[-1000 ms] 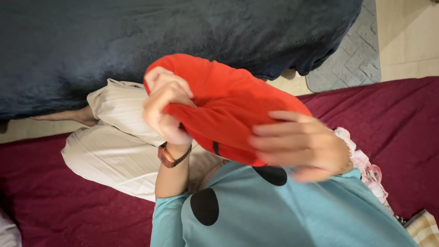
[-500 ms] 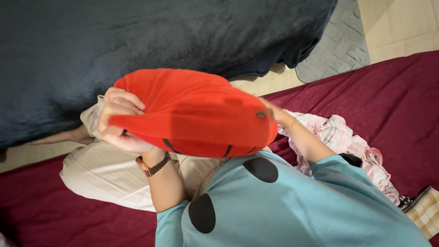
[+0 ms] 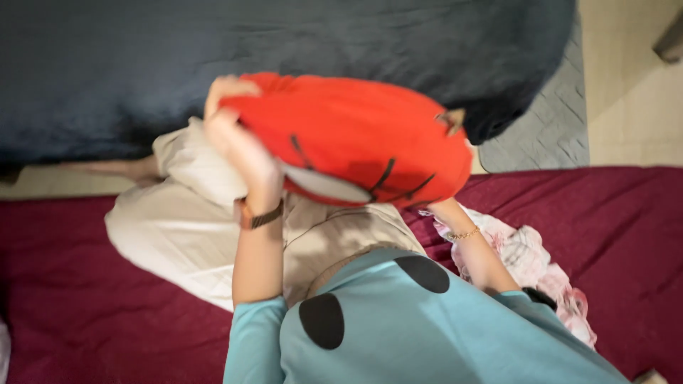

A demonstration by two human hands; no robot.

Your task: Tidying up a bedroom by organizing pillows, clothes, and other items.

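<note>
Maroon cloth (image 3: 85, 299) covers the floor where the person sits, a flat, slightly wrinkled spread running from edge to edge. Held up over the lap is one red garment (image 3: 356, 131), soft and fleecy-looking, bunched into a rounded, puffed shape with a few thin dark lines across its lower side and a pale lining showing at its underside. The left hand (image 3: 231, 117) is closed on the garment's left edge, fingers curled into the fabric, a brown strapped watch (image 3: 257, 215) on that wrist. The right hand (image 3: 451, 121) is inside the garment; only a fingertip or two pokes out through a small opening near the upper right, so how far it is open I cannot tell. A thin gold bracelet (image 3: 464, 234) circles that wrist below the cloth.

Under the garment lie the person's folded legs in cream ribbed trousers (image 3: 178, 235), and nearer the camera a light blue top (image 3: 427, 334) with two black oval patches. Just beside the right arm, on the maroon cloth, rests one crumpled pink-and-white patterned cloth (image 3: 530, 263). Behind everything hangs a dark navy plush blanket (image 3: 142, 64), deep-piled and draped down to the floor. At the upper right lie a grey textured mat (image 3: 555, 128) and pale floor tiles (image 3: 633, 92).
</note>
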